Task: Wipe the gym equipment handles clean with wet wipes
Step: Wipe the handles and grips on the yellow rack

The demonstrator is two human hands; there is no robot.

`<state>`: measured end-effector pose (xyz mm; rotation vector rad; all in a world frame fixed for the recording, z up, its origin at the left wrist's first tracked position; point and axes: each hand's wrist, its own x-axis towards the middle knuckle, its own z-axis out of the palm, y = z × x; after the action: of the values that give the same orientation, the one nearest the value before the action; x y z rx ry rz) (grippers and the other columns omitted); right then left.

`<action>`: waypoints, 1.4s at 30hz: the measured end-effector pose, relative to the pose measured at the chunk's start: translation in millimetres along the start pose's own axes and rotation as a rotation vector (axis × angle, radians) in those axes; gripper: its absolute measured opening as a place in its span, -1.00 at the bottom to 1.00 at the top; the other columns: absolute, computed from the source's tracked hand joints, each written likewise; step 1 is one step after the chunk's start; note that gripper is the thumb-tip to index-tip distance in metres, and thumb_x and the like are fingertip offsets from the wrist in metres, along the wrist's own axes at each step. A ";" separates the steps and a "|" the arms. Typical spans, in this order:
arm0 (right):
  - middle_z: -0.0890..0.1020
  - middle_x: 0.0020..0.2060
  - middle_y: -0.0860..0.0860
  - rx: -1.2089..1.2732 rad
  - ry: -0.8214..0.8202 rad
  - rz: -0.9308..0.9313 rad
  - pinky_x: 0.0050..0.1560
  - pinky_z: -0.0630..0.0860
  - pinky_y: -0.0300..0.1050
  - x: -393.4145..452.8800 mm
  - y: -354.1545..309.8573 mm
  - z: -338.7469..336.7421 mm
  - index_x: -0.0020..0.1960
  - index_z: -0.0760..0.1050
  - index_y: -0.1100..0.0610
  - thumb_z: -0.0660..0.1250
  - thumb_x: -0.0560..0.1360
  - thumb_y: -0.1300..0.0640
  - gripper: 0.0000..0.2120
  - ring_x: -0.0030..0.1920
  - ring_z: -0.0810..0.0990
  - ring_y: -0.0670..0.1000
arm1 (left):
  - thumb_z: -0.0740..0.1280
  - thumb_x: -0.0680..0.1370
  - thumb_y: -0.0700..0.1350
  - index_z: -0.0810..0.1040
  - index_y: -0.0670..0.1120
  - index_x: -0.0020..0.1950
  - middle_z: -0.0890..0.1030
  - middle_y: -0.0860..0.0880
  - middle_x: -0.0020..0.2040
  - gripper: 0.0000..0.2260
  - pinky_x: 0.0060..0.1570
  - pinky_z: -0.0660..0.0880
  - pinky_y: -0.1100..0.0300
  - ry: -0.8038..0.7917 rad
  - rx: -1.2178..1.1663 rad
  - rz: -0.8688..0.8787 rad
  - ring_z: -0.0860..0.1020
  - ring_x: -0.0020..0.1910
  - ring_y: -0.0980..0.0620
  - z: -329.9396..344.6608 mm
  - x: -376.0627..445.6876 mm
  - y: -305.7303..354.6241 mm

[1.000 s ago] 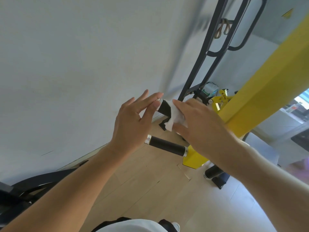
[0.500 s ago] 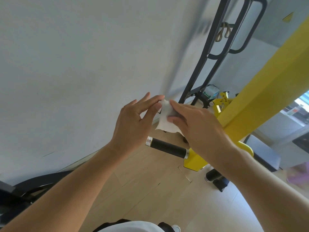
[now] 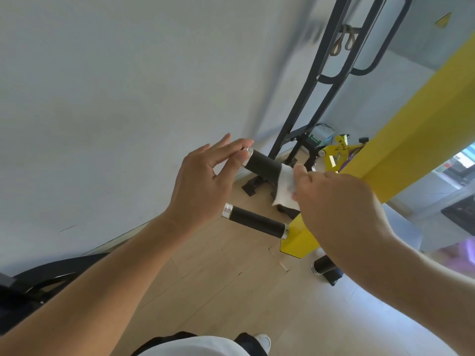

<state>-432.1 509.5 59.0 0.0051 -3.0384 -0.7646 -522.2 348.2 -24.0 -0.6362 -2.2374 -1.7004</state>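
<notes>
I am in a small gym room: a yellow machine arm (image 3: pixel 401 150) with black foam-grip handles (image 3: pixel 255 222) stands just past my hands, a tall black steel frame (image 3: pixel 308 98) rises beyond it against a plain white wall (image 3: pixel 115 86), and pale wood flooring (image 3: pixel 218 291) lies below.

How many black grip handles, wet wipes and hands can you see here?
Black grip handles: 2 (upper handle, lower handle)
Wet wipes: 1 (wet wipe)
Hands: 2 (left hand, right hand)
Total: 5
</notes>
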 end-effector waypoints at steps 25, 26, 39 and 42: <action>0.71 -0.28 -0.02 -0.047 0.328 -0.039 -0.18 0.53 -0.09 55.7 -29.1 3.8 0.16 0.60 0.14 0.27 0.59 -0.20 -0.57 -0.27 0.69 0.05 | 0.27 0.65 -0.06 0.66 0.15 0.16 0.70 0.16 -0.11 -0.79 -0.20 0.34 0.52 0.183 -0.063 -0.168 0.55 -0.25 0.37 14.8 -2.3 15.3; 0.70 -0.30 -0.04 0.005 0.320 -0.035 -0.22 0.52 -0.10 60.8 -33.0 4.0 0.12 0.61 0.13 0.29 0.57 -0.21 -0.58 -0.28 0.69 0.03 | 0.26 0.66 -0.07 0.66 0.15 0.16 0.69 0.16 -0.13 -0.78 -0.21 0.32 0.53 0.194 -0.055 -0.167 0.54 -0.25 0.36 16.4 -2.2 15.0; 0.73 -0.25 0.11 -0.152 0.370 -0.531 0.14 0.59 0.05 -44.8 47.6 18.3 0.01 0.66 0.14 0.41 0.42 0.17 -0.82 -0.17 0.73 0.13 | 0.04 0.72 0.03 0.07 0.24 0.60 0.30 0.06 0.57 -0.56 0.42 0.37 -0.12 0.165 0.298 -0.386 0.40 0.43 -0.10 59.1 -69.2 55.4; 0.62 -0.34 -0.08 0.314 0.247 -0.665 -0.26 0.51 -0.11 -78.7 60.1 29.5 0.17 0.37 -0.06 0.24 0.57 0.09 -0.80 -0.25 0.64 0.01 | 0.06 0.72 0.02 0.34 0.15 0.53 0.39 0.25 0.49 -0.63 0.48 0.28 0.20 0.277 0.193 -0.407 0.29 0.48 0.33 87.6 -137.5 75.8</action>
<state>-353.7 576.9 60.9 1.0599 -2.8600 -0.2402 -360.5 423.2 -47.4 0.1047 -2.3930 -1.5871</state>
